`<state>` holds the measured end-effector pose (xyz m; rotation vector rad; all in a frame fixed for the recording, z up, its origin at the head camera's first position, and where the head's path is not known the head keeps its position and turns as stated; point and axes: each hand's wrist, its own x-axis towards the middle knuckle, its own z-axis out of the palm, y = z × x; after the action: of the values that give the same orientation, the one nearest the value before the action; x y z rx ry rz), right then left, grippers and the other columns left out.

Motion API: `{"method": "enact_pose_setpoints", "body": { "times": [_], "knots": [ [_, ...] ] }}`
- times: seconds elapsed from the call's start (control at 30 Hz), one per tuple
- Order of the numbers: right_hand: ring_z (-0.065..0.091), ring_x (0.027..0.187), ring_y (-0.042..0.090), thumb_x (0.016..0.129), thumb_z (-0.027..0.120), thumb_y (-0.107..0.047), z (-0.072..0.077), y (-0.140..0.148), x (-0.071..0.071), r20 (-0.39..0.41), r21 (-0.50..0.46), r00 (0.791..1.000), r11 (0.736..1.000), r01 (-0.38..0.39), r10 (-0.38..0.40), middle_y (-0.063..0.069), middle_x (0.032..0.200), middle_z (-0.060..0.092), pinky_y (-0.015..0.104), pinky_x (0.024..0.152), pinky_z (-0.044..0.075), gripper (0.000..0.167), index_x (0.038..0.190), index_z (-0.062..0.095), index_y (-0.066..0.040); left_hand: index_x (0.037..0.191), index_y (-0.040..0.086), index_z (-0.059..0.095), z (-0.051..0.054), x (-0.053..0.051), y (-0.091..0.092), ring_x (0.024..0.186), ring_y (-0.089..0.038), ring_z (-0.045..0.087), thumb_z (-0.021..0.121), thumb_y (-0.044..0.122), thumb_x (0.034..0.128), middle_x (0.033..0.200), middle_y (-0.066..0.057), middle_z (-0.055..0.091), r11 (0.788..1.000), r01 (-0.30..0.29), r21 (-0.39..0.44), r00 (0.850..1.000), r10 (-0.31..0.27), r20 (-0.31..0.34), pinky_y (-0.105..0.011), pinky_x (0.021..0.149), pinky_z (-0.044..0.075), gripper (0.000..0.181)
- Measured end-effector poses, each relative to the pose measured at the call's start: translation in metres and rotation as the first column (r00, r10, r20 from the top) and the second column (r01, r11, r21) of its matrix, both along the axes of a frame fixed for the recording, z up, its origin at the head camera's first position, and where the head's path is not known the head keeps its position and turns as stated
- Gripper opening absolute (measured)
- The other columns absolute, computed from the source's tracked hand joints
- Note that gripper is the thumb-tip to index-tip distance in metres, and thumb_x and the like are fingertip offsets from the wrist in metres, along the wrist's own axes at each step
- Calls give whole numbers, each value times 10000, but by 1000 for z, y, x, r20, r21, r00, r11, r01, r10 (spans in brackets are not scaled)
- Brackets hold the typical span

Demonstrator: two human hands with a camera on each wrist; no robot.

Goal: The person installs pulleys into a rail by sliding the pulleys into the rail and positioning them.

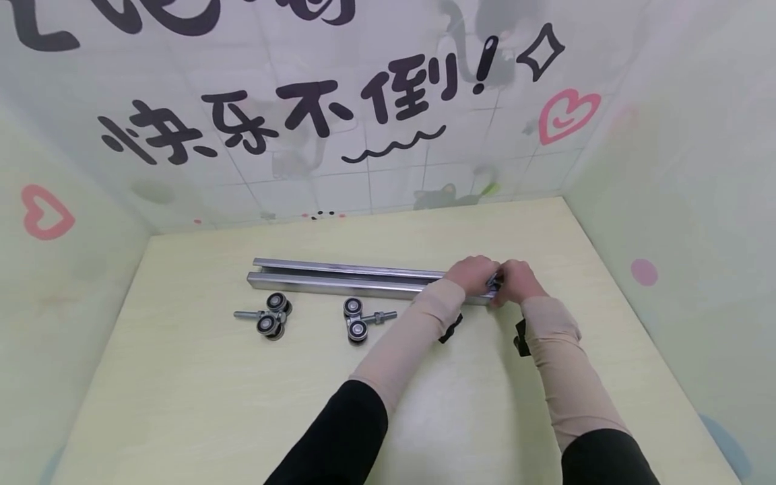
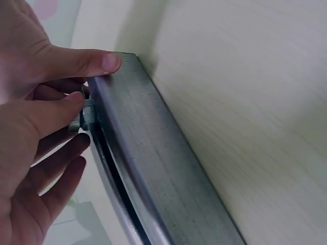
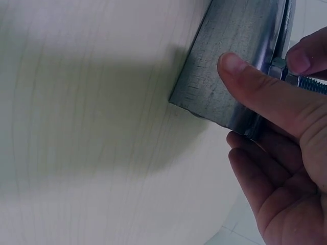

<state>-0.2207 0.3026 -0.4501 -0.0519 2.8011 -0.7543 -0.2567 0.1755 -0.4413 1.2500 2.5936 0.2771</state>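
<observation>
One pale wood-grain tabletop (image 1: 242, 411) is crossed by one long, silver metal channel rail (image 1: 339, 286), whose right end is gripped by the right hand (image 1: 520, 283), thumb pressed on the side wall, with the left hand (image 1: 473, 273) just beside it. Two silver-and-black metal roller trolleys (image 1: 275, 316) (image 1: 358, 322) are set apart before the rail's left half, and one threaded silver bolt (image 3: 312, 84) with a hexagonal nut (image 3: 278, 68) is pinched by the left hand at the rail's right end.

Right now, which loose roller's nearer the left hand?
The roller whose bolt points right; the other roller, bolt pointing left, is farther from the left hand.
</observation>
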Motion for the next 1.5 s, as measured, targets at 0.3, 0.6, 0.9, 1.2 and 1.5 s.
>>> {"method": "enact_pose_setpoints", "body": {
  "times": [0.3,0.6,0.9,1.2,1.5],
  "knots": [
    [592,808,296,495,813,28,1,-1,-1,-2,6,1000,1000,-14,14,208,883,669,422,806,469,422,884,661,87,895,84,635,-2,2,0,717,-126,525,615,71,815,851,-28,638,998,-48,47,999,48,7,-226,652,460,83],
    [600,832,318,504,813,27,0,1,-1,-1,10,1000,1000,-23,23,221,906,664,427,819,470,433,901,654,91,884,92,635,-9,1,2,691,-109,509,654,94,780,818,-4,622,993,-90,79,995,87,42,-210,629,448,106],
    [599,854,323,505,806,32,0,1,0,-4,2,999,1000,-32,32,221,919,664,432,838,462,448,922,653,93,907,89,631,-10,3,0,701,-105,506,660,113,785,833,0,618,991,-101,87,994,97,50,-205,630,442,128],
    [590,867,323,520,803,20,0,1,1,10,-5,999,999,-36,36,222,945,657,437,829,461,462,949,647,88,898,83,625,-10,2,-5,685,-112,526,672,130,780,799,5,611,992,-114,61,993,112,38,-208,606,443,136],
    [556,836,301,505,833,-25,0,2,1,12,16,999,999,-35,35,214,942,654,432,798,453,512,968,645,88,871,73,624,-11,-1,-14,656,-130,519,679,99,751,765,-1,597,992,-111,60,994,110,17,-229,571,434,135]
  ]
}}
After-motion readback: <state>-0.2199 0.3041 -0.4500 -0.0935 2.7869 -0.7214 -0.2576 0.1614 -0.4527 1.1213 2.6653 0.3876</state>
